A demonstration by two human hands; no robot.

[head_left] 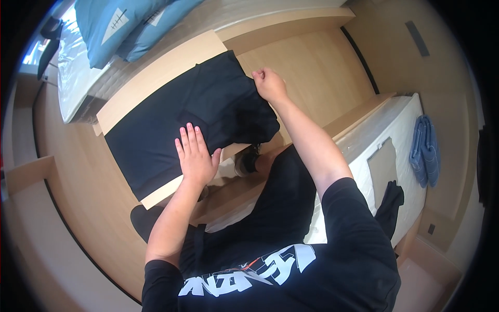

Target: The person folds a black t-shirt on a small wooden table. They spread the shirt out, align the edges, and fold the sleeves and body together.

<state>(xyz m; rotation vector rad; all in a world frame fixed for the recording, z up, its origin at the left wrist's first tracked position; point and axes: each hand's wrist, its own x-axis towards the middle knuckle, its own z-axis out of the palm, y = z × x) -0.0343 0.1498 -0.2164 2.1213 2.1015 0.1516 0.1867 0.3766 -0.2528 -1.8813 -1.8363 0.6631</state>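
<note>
A black garment (150, 125), its exact kind not clear, lies spread over a light wood tabletop (208, 44). Its left part is flat, while the right part is rumpled and hangs past the table's right end. My left hand (196, 158) rests palm down on the near edge of the cloth with fingers stretched out. At the far right edge of the garment, my right hand (270, 86) is closed, thumb and fingers pinching the cloth's border.
Blue pillows (112, 26) lie on a plastic-wrapped mattress beyond the table. To my right is another white mattress (364, 151) with a grey flat piece (382, 161), a black cloth (390, 205) and folded blue fabric (425, 151). My legs are close under the table's near side.
</note>
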